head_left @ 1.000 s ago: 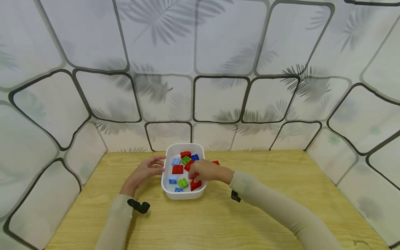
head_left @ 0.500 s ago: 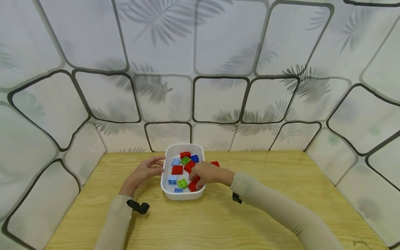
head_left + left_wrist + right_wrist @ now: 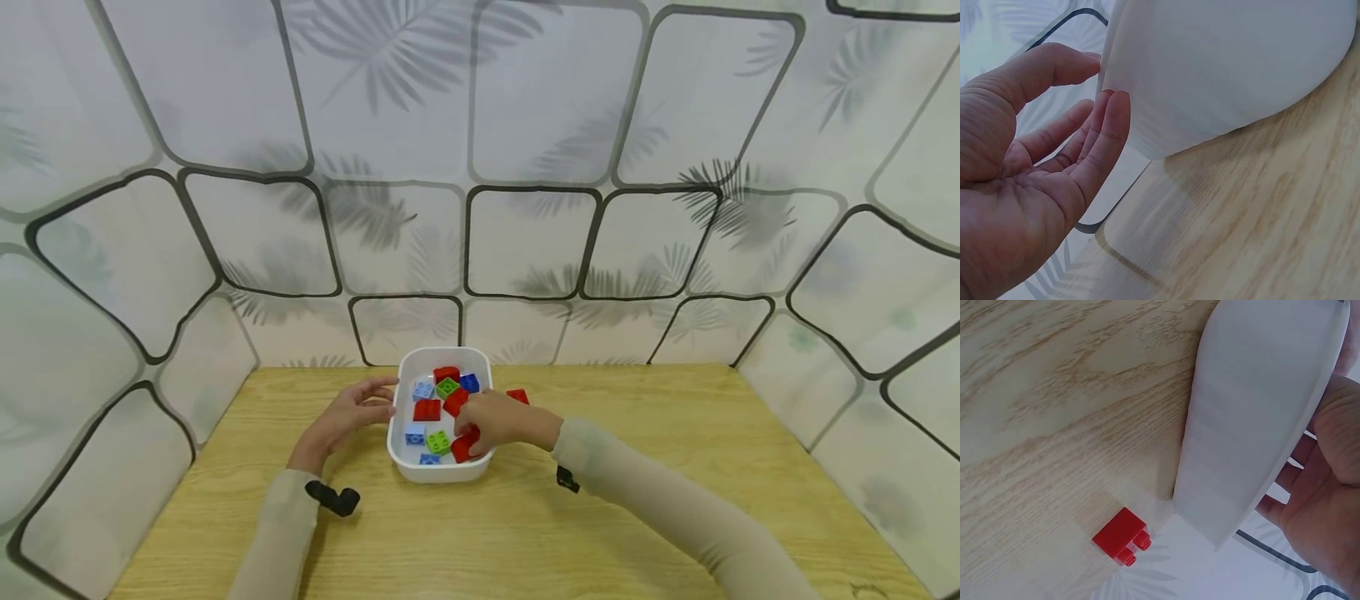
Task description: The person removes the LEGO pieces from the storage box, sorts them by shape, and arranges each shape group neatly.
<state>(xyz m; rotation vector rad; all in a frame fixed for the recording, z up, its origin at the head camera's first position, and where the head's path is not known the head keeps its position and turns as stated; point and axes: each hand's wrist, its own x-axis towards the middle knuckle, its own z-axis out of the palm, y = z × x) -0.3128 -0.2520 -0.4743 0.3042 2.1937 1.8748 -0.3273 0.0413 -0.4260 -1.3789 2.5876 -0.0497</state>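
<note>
In the head view a white bin [image 3: 442,474] holds several toy building bricks. My right hand [image 3: 498,417] reaches over its right wall, fingers bent down, and pinches a red brick [image 3: 462,451] in the near right corner; the fingertips are partly hidden. At the left wall, my left hand [image 3: 347,421] touches the rim with loosely extended fingers. The left wrist view has its fingertips [image 3: 1116,109] against the bin's white side [image 3: 1222,69]. Near the right hand lie a green brick [image 3: 438,442], a light blue brick [image 3: 415,434] and another red brick [image 3: 455,402].
One red brick [image 3: 517,396] lies on the wooden table [image 3: 465,542] just outside the bin's right wall; its studs show in the right wrist view. Farther inside the bin is a dark blue brick [image 3: 469,383]. A patterned cloth wall [image 3: 532,242] stands behind the table.
The red brick at my right fingers has turned and shifted slightly left and down within the bin. My right hand has moved very little, and the left hand stays at the rim.
</note>
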